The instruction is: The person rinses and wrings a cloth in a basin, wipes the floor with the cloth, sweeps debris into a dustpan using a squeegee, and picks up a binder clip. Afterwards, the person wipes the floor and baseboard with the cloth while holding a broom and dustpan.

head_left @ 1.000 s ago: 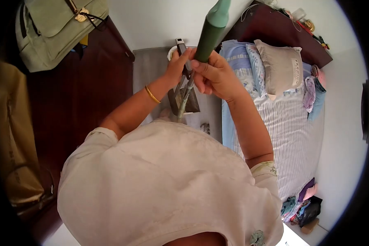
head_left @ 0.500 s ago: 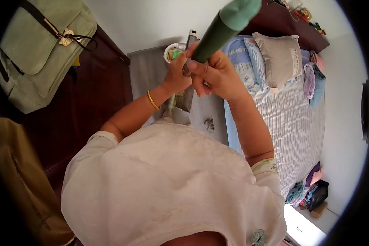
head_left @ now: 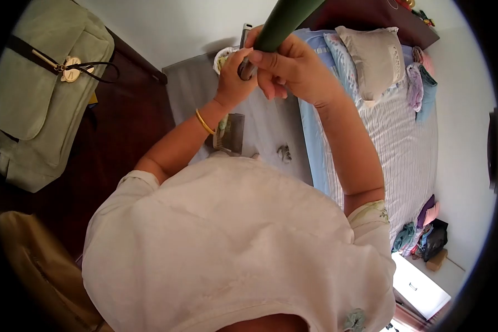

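Note:
My right hand (head_left: pixel 301 69) is closed round a long-handled broom by its dark green handle (head_left: pixel 285 25), which rises toward the camera. Against it, my left hand (head_left: pixel 235 83) is wrapped round the grey handle of a dustpan, its top end (head_left: pixel 247 30) showing above the fingers. Below my left forearm, the dustpan (head_left: pixel 236 135) with a toothed edge rests on the floor by my feet. Pale green bristles (head_left: pixel 222 126) show at its left side, partly hidden by my wrist. A grey clump of dust or hair (head_left: pixel 284 153) lies on the floor to the right.
A bed (head_left: pixel 406 160) with a striped sheet and a pillow (head_left: pixel 371 61) stands on the right. A lined waste bin (head_left: pixel 220 58) is partly behind my left hand. On the left are a dark red wooden piece of furniture (head_left: pixel 133 110) and a green bag (head_left: pixel 55 105).
Both hands and the broom handle sit higher in view, and the handle's rounded top has left the frame. The dustpan appears further left and lower. The whole view has shifted somewhat.

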The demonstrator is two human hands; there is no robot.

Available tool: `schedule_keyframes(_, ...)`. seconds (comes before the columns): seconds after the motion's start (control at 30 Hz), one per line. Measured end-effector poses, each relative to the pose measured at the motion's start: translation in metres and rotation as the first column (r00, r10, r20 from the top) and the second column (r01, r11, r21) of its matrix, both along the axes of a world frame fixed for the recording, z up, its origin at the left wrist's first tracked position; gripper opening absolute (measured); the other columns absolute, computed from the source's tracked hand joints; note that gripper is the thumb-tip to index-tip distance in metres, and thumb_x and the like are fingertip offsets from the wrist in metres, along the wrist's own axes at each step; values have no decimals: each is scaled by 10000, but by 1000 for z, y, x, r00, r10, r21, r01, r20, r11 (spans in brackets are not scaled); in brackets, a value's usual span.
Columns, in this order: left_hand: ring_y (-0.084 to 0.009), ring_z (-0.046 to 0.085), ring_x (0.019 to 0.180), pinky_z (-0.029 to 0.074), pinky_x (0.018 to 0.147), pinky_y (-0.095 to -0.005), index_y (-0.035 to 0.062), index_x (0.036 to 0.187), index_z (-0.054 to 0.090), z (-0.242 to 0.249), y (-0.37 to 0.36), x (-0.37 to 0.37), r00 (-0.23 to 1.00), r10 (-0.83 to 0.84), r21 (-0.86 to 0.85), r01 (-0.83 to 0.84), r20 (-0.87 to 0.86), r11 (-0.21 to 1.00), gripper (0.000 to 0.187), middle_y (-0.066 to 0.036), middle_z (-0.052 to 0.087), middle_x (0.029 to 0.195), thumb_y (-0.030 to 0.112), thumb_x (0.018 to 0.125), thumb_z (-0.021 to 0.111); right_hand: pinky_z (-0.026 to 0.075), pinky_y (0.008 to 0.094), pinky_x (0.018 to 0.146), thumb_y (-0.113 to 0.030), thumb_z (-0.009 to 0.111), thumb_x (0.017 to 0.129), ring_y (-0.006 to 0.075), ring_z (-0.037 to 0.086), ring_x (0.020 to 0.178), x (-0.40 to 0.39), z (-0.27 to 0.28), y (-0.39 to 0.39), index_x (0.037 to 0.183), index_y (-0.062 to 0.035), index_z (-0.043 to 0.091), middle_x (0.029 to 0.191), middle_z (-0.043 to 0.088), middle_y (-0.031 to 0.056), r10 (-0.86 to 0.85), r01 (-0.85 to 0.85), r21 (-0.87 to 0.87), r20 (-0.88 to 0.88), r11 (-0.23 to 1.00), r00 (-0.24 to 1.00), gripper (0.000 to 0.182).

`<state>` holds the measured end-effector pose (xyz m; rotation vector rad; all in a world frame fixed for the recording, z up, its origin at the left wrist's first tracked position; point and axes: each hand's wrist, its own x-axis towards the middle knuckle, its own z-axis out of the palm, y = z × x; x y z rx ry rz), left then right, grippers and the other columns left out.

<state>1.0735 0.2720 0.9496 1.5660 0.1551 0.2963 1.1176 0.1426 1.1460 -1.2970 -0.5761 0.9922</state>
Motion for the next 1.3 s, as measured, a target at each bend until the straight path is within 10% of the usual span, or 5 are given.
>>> schedule_keyframes(0.63, -267, 586, 710, 470, 642, -314, 42, 982, 575, -51, 28, 16, 999, 7, 127, -12, 35, 992, 225, -117, 616, 824, 67, 761, 606, 330, 197, 392, -117, 581, 849, 70, 433, 411, 15, -14, 17, 1088, -35, 506, 565, 570, 67, 24, -23, -33, 32, 999, 999, 264)
schedule_keyframes(0.77, -164, 588, 726, 470, 627, -270, 44, 1011, 589, -35, 45, 7, 997, 71, 187, -75, 29, 980, 231, -66, 615, 787, 116, 796, 629, 393, 217, 468, -67, 537, 891, 101, 514, 552, 11, -28, 1, 1447, -153, 92, 724, 599, 74, -77, 68, -98, -95, 993, 993, 718)
schedule_keyframes(0.87, -84, 559, 800, 477, 660, -240, 37, 1061, 583, -40, 82, 0, 987, 108, 205, -82, -121, 975, 281, -28, 588, 858, 156, 815, 650, 352, 196, 452, -156, 570, 859, 70, 454, 482, 6, -55, -49, 1234, -39, 486, 618, 577, 49, -340, 354, -168, 108, 920, 934, 402)
schedule_keyframes(1.17, -159, 558, 966, 452, 825, -285, 80, 1335, 419, -76, 192, -10, 939, 308, 354, -238, -155, 904, 520, -81, 590, 1081, 174, 858, 602, 365, 241, 420, -127, 563, 831, 94, 451, 483, -146, -250, -281, 1314, -14, 394, 692, 540, 37, -802, 373, -846, -103, 382, 588, 524)
schedule_keyframes(1.3, -178, 558, 982, 435, 855, -304, 96, 1371, 373, -79, 209, -25, 916, 372, 320, -312, -150, 895, 578, -106, 578, 1126, 188, 853, 614, 361, 262, 388, -216, 541, 848, 109, 439, 452, -268, -289, -348, 772, -122, 519, 610, 507, 26, -892, 198, -944, -162, 265, 422, 124)
